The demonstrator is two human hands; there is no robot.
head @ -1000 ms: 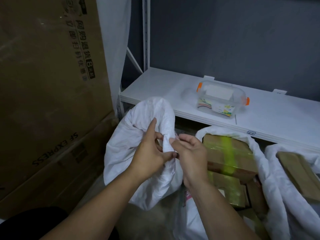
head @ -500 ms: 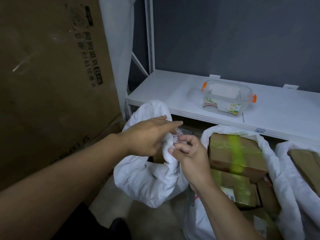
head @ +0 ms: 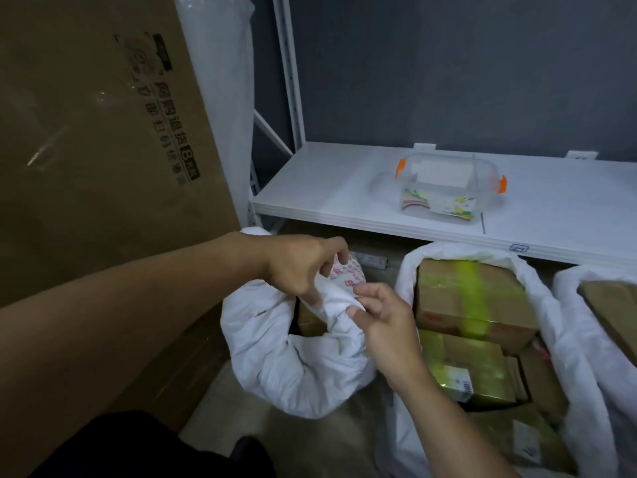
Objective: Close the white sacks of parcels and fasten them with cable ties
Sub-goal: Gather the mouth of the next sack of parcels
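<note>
A white sack stands on the floor below the shelf, its rolled rim partly open with a brown parcel showing inside. My left hand grips the far part of the rim, where red printing shows on the cloth. My right hand pinches the near fold of the same rim, right beside the left. A second white sack to the right stands open, full of brown parcels with yellow-green tape. A third open sack is at the right edge. No cable tie is visible in either hand.
A large cardboard box leans at the left. A white shelf runs behind the sacks, with a clear plastic container with orange clips on it. A thin straight strip lies on the shelf beside the container. Grey floor lies in front.
My left hand has swung over the sack's rim and its fingers have curled onto the printed cloth. My right hand keeps pinching the fold. The rim is unrolling.
</note>
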